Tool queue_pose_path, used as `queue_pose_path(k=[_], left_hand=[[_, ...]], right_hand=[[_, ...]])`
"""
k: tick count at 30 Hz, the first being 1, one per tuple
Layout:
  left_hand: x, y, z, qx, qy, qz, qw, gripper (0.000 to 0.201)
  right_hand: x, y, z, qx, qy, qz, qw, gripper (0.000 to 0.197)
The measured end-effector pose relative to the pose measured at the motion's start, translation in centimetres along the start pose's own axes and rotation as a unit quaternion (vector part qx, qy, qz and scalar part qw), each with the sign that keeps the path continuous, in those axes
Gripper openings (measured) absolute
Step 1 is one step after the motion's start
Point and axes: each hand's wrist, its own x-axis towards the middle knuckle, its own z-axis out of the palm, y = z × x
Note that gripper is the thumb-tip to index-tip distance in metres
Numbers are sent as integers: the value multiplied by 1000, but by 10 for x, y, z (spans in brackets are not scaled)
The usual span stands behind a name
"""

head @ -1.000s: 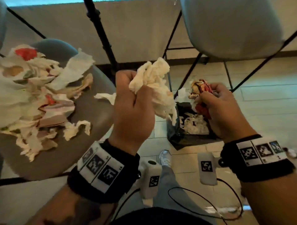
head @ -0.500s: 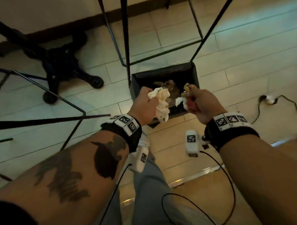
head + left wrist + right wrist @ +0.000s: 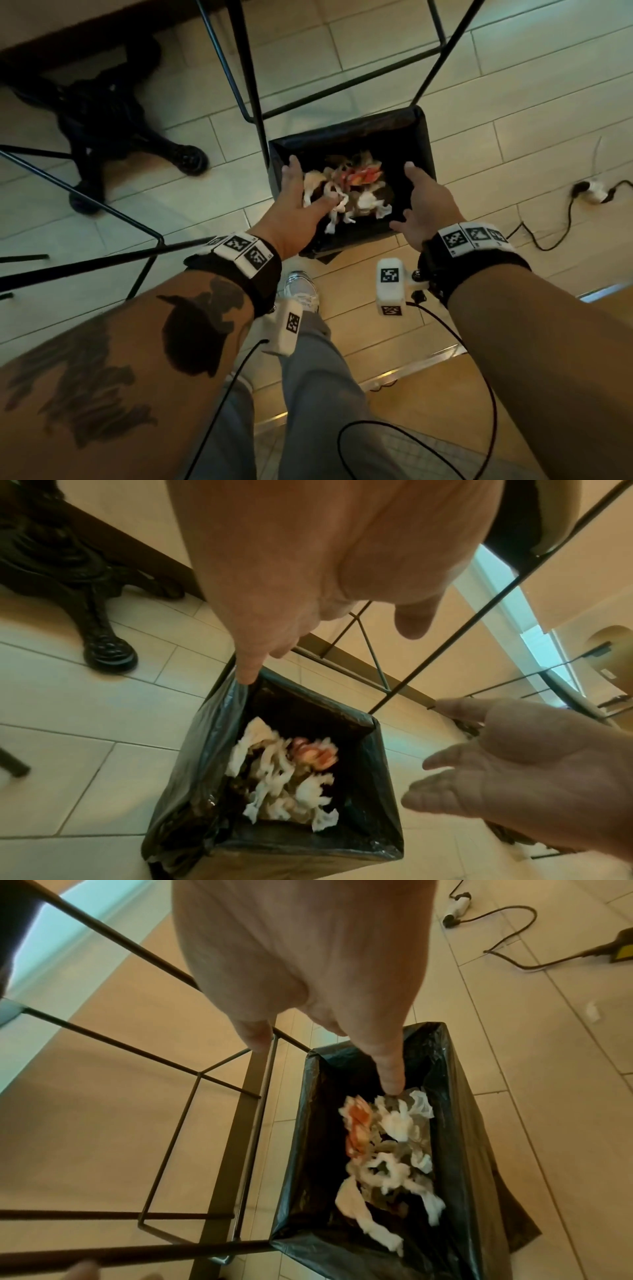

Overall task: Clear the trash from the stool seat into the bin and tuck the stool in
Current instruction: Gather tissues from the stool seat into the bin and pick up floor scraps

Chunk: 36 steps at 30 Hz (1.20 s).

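Now both hands, the left hand [image 3: 294, 205] and the right hand [image 3: 423, 205], are hovering spread and empty over the black bag-lined square bin [image 3: 419, 137], where white and red paper scraps [image 3: 352, 192] are lying. Judging by this, the stool, which is not showing, is still waiting to be tucked in.

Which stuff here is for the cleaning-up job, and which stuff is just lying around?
For the job:
bin
trash inside it
left hand, open
right hand, open

Just lying around:
white plug and black cable on the floor
black table foot

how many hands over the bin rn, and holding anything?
2. Left hand open above the bin near its left rim; right hand open toward its right side. Neither holds anything; trash lies inside.
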Motion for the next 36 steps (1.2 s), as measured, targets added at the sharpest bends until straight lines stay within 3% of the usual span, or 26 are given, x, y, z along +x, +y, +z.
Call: queue_pose_path(k=[2, 5, 8, 10, 14, 19, 22, 25, 28, 30, 33, 36], left_hand=[[-9, -6, -10, -3, 18, -5, 1000, 89], [-35, -13, -24, -27, 53, -35, 998, 76], [-73, -33, -40, -52, 66, -61, 995, 72], [-105, -52, -52, -51, 59, -74, 994, 71], [-187, -80, -75, -7, 77, -66, 995, 42], [-307, -96, -97, -15, 140, -43, 989, 34], [-368, -94, -109, -60, 214, 13, 975, 26], [-427, -86, -126, -67, 338, 63, 937, 19], [-479, -86, -146, -44, 482, 111, 868, 16], [-501, -93, -159, -28, 563, 132, 815, 19], [-518, -112, -181, -2, 651, 107, 751, 32], [-516, -128, -200, 17, 695, 67, 716, 60]], right_hand=[[-5, 3, 1, -4, 1, 12, 1000, 76], [-16, 10, 3, -38, -3, 23, 999, 57], [-26, 26, 1, -110, -24, 30, 993, 52], [-40, 33, 3, -177, -60, 33, 982, 44], [-80, 30, 18, -317, -95, -7, 944, 28], [-147, 28, 65, -464, -147, -122, 865, 19], [-210, 26, 112, -545, -208, -242, 775, 13], [-289, 27, 165, -568, -260, -365, 690, 10], [-369, 33, 217, -572, -302, -451, 615, 19], [-410, 38, 248, -552, -334, -495, 582, 23], [-454, 44, 290, -520, -365, -542, 550, 32], [-472, 49, 332, -509, -371, -592, 504, 67]])
